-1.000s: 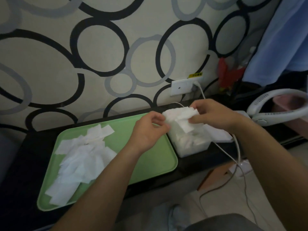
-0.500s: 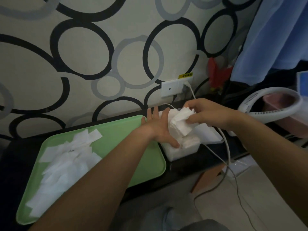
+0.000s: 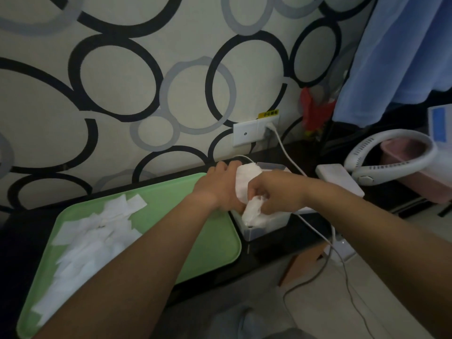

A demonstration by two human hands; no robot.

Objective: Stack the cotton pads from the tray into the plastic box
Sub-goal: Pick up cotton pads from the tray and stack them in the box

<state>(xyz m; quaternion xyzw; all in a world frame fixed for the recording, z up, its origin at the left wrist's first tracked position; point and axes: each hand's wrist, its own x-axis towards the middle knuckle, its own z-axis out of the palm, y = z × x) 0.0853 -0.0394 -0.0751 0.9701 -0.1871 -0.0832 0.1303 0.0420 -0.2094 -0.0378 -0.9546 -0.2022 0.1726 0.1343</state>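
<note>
Loose cotton pads (image 3: 93,231) lie on the green tray (image 3: 195,241), left on the counter (image 3: 269,250). Just right of it stands the plastic box (image 3: 266,226). Over the box, the right grip (image 3: 276,192) is clamped on a crumpled wad (image 3: 253,212). The left grip (image 3: 220,189) lies against a flat stack (image 3: 245,182); I cannot tell whether it is closed.

Dim rm; circle-print wall (image 3: 122,69) w/ outlet (image 3: 247,134), black counter (image 3: 276,248), pale floor (image 3: 367,302).

left hand (image 3: 220,189), right hand (image 3: 275,194) block plastic box (image 3: 266,227); right half of tray (image 3: 195,231) free.
</note>
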